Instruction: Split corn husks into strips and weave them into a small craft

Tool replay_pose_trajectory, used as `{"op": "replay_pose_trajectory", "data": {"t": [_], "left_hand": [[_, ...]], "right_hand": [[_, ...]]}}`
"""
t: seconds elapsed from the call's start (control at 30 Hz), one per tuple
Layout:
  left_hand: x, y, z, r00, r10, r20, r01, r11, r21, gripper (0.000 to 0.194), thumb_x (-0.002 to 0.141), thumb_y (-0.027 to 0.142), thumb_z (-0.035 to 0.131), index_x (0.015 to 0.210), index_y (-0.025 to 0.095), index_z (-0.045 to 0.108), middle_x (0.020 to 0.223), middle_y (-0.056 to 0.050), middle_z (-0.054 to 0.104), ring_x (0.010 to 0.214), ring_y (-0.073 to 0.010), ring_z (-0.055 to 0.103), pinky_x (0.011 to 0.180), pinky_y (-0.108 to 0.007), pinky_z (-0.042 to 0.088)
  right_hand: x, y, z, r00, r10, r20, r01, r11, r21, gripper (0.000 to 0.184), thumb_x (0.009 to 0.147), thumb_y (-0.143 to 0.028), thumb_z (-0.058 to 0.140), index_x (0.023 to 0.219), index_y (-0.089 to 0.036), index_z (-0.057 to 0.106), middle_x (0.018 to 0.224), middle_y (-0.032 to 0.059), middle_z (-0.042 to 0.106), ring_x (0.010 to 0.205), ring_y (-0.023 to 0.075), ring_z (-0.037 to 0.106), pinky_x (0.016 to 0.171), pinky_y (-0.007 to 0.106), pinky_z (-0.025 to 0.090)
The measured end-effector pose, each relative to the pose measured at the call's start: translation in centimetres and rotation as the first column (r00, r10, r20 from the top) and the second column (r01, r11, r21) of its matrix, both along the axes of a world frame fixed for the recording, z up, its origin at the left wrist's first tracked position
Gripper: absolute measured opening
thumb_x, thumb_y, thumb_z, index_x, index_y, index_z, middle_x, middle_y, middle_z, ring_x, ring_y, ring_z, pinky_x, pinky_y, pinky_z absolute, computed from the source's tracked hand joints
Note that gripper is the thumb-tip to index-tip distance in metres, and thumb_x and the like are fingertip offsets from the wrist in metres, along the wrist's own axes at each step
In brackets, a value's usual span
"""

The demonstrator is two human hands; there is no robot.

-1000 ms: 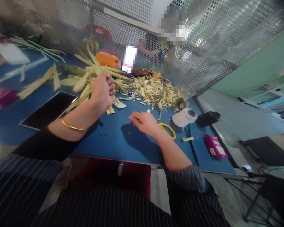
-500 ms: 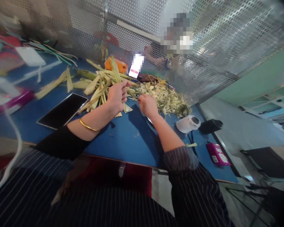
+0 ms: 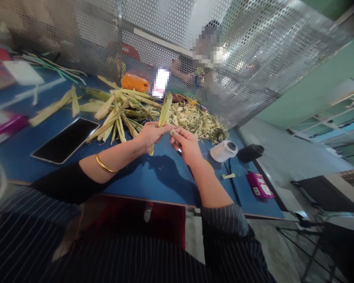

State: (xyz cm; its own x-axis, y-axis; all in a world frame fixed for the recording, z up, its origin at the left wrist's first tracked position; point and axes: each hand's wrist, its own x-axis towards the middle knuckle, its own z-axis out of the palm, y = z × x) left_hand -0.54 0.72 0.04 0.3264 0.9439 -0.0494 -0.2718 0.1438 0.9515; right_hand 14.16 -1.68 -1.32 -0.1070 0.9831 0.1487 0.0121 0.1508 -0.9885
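Left hand [image 3: 153,134] grips husk [image 3: 165,111], tip toward one o'clock, probably to steady it. Right hand [image 3: 189,147], just beside, pinched closed; contents unclear. Spool [image 3: 221,152] at its three o'clock, likely for reach.

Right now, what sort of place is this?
Probably a shared craft workspace: husk-like leaves and a heap of shreds lie on a blue table with a white spool, and a perforated screen stands behind, with another person visible through it.
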Motion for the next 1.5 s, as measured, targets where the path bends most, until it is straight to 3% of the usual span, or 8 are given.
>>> {"op": "replay_pose_trajectory", "data": {"t": [0.17,0.4,0.63,0.8,1.03,1.27,1.5], "left_hand": [[-0.6,0.9,0.0,0.982,0.187,-0.005,-0.187,0.982,0.032,0.014,0.073,0.025,0.069,0.074,0.011,0.066,0.05,0.007,0.037,0.035,-0.001,0.019,0.037,-0.024,0.006],[-0.7,0.9,0.0,0.955,0.297,-0.005,-0.297,0.954,0.051,0.018,0.065,0.025,0.072,0.068,0.01,0.062,0.049,0.008,0.035,0.036,-0.0014,0.021,0.037,-0.023,0.009],[-0.8,1.3,-0.1,0.956,0.289,0.04,-0.289,0.957,-0.012,0.015,0.066,0.023,0.07,0.071,0.011,0.063,0.05,0.008,0.035,0.037,-0.002,0.019,0.037,-0.022,0.011],[-0.9,1.4,-0.2,0.954,0.296,0.055,-0.297,0.955,0.011,0.015,0.069,0.023,0.069,0.075,0.011,0.064,0.051,0.008,0.033,0.038,-0.0023,0.018,0.037,-0.022,0.008],[-1.0,1.8,0.0,0.922,0.383,0.056,-0.38,0.923,-0.062,0.023,0.067,0.021,0.071,0.063,0.017,0.049,0.05,0.008,0.032,0.039,-0.0025,0.017,0.036,-0.022,0.009],[-1.4,2.5,0.1,0.919,0.383,0.095,-0.374,0.922,-0.104,0.011,0.07,0.019,0.067,0.067,0.015,0.058,0.05,0.007,0.033,0.037,-0.0018,0.017,0.034,-0.021,0.008],[-1.7,3.0,0.3,0.921,0.366,0.136,-0.316,0.904,-0.288,0.017,0.073,0.017,0.058,0.059,0.017,0.049,0.05,0.004,0.04,0.035,-0.0015,0.016,0.032,-0.018,0.01]], "right_hand": [[0.1,-0.6,-0.4,0.995,0.028,0.093,-0.027,1.0,-0.01,0.026,0.082,-0.042,0.061,0.075,-0.017,0.064,0.056,-0.0039,0.056,0.048,0.007,0.049,0.049,0.02,0.04],[0.4,-1.0,-0.1,0.98,-0.012,0.201,0.015,1.0,-0.014,0.03,0.083,-0.043,0.058,0.069,-0.017,0.063,0.049,-0.0038,0.058,0.039,0.0076,0.049,0.044,0.022,0.039],[0.5,-0.7,-0.4,0.999,-0.028,0.046,0.03,0.998,-0.057,0.021,0.081,-0.035,0.06,0.073,-0.017,0.065,0.055,-0.0033,0.061,0.046,0.0072,0.054,0.05,0.021,0.045],[0.7,-0.5,-0.4,0.997,-0.054,0.048,0.056,0.998,-0.039,0.019,0.082,-0.03,0.057,0.073,-0.016,0.065,0.055,-0.0029,0.061,0.044,0.0071,0.054,0.049,0.022,0.044],[1.4,-0.3,0.0,0.967,-0.249,0.058,0.243,0.965,0.101,0.018,0.08,-0.025,0.057,0.066,-0.017,0.063,0.048,-0.0045,0.056,0.043,0.0066,0.049,0.048,0.021,0.042],[1.8,-0.3,0.5,0.945,-0.296,0.137,0.27,0.945,0.184,0.017,0.077,-0.021,0.055,0.06,-0.018,0.059,0.045,-0.0058,0.052,0.043,0.007,0.046,0.048,0.021,0.04],[1.7,-0.9,0.3,0.855,-0.43,0.289,0.285,0.856,0.431,0.019,0.081,-0.025,0.054,0.064,-0.019,0.059,0.049,-0.0061,0.05,0.047,0.0079,0.046,0.053,0.023,0.038]]}}
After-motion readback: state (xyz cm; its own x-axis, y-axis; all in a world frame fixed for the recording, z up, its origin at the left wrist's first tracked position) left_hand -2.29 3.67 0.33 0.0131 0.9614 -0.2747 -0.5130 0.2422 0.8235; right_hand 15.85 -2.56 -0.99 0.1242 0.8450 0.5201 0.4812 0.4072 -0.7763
